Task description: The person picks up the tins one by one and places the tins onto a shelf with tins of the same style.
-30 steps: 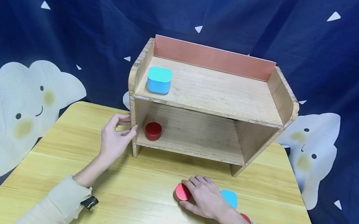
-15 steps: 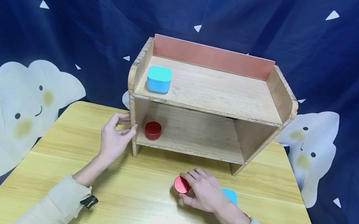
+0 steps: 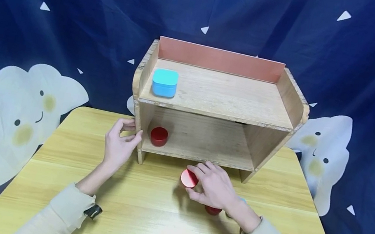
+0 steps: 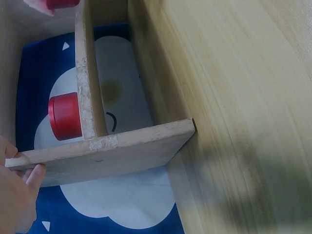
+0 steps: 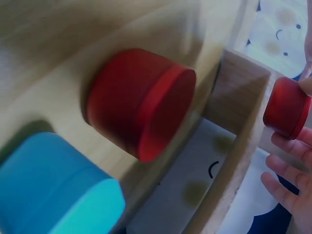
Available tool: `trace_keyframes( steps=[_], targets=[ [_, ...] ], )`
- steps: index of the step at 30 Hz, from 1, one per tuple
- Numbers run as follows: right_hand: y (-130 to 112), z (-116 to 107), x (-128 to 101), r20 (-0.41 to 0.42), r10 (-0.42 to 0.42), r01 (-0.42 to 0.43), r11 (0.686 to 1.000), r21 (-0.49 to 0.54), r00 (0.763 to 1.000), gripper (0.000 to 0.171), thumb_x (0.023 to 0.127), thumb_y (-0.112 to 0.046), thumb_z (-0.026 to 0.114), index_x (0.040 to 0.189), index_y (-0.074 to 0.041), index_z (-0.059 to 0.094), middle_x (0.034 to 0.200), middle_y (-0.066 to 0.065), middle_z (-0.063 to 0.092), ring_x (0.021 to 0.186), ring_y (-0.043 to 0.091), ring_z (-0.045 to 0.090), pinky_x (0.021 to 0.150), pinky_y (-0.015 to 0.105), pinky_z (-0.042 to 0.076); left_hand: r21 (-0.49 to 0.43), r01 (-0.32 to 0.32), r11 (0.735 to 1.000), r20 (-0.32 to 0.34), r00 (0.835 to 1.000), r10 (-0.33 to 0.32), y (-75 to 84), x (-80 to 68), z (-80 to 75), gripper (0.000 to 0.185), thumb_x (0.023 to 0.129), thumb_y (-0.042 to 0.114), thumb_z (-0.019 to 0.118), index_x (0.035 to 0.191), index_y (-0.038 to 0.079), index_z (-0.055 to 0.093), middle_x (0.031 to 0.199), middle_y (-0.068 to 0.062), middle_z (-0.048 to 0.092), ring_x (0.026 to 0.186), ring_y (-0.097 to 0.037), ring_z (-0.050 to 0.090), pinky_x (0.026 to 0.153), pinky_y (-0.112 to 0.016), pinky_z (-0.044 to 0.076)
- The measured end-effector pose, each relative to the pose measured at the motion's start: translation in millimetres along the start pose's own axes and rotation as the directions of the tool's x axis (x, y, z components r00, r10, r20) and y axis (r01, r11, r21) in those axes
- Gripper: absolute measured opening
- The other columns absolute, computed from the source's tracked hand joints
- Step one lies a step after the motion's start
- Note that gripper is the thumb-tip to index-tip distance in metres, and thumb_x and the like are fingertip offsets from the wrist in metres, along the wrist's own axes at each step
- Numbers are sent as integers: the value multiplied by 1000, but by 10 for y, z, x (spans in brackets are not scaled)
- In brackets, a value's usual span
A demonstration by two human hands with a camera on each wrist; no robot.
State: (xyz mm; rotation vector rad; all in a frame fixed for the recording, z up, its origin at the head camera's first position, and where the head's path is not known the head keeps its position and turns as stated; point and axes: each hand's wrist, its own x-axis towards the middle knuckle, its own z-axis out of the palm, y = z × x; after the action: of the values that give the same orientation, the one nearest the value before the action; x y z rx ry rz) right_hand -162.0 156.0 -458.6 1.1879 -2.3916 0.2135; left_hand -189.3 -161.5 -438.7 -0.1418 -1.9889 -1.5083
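My right hand [image 3: 195, 182] pinches a round red tin [image 3: 188, 177] and holds it off the yellow table [image 3: 139, 217], just before the lower level of the wooden shelf [image 3: 221, 98]. In the right wrist view the held tin [image 5: 286, 108] sits at my fingers [image 5: 288, 146]. A second red tin [image 3: 212, 210] and a blue box [image 5: 53, 190] stay on the table under that arm. My left hand [image 3: 134, 129] grips the shelf's left side panel [image 4: 97, 156]. A third red tin [image 3: 159, 136] stands on the lower level and a blue box [image 3: 164, 83] on the top.
The shelf stands at the back middle of the table, with most of both levels bare. A dark blue curtain with white cloud figures [image 3: 27, 114] hangs behind. Bare tabletop stretches along the front edge and left side.
My right hand lifted the red tin off the table and carried it up and back toward the shelf's lower level, uncovering another red tin. The left hand stayed on the side panel.
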Motion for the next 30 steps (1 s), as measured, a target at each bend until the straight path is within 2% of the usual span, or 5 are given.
trace_keyframes(
  steps=[6, 14, 23, 30],
  targets=[
    [48, -47, 125, -6, 21, -21, 1000, 9, 1000, 61, 79, -52, 79, 126, -13, 73, 109, -3, 77, 94, 16, 65, 68, 26, 61, 2, 3, 1000, 0, 1000, -3, 1, 3, -6, 29, 85, -11, 74, 114, -7, 67, 107, -24, 74, 93, -1, 65, 75, -9, 64],
    [108, -84, 273, -5, 61, -61, 998, 8, 998, 56, 80, -51, 78, 122, -14, 72, 104, -4, 72, 90, 17, 61, 66, 28, 55, 8, -6, 1000, 5, 1000, 6, -1, -2, -3, 30, 85, -11, 74, 114, -8, 66, 107, -24, 74, 93, 0, 65, 75, -11, 65],
    [129, -21, 428, -8, 129, -129, 991, -17, 992, 59, 85, -50, 74, 131, -13, 70, 114, 2, 75, 94, 22, 66, 66, 31, 63, 9, -2, 1000, 5, 1000, 2, -6, -4, 6, 30, 85, -11, 74, 114, -7, 67, 107, -23, 74, 92, -1, 66, 75, -12, 65],
    [123, 60, 525, -33, 181, -182, 981, -58, 983, 53, 85, -50, 74, 125, -16, 71, 107, 0, 73, 93, 22, 68, 65, 32, 64, 9, -6, 1000, 0, 1000, 6, -7, -2, 4, 30, 85, -11, 74, 114, -7, 67, 106, -23, 74, 92, -1, 66, 75, -11, 65]
  ],
)
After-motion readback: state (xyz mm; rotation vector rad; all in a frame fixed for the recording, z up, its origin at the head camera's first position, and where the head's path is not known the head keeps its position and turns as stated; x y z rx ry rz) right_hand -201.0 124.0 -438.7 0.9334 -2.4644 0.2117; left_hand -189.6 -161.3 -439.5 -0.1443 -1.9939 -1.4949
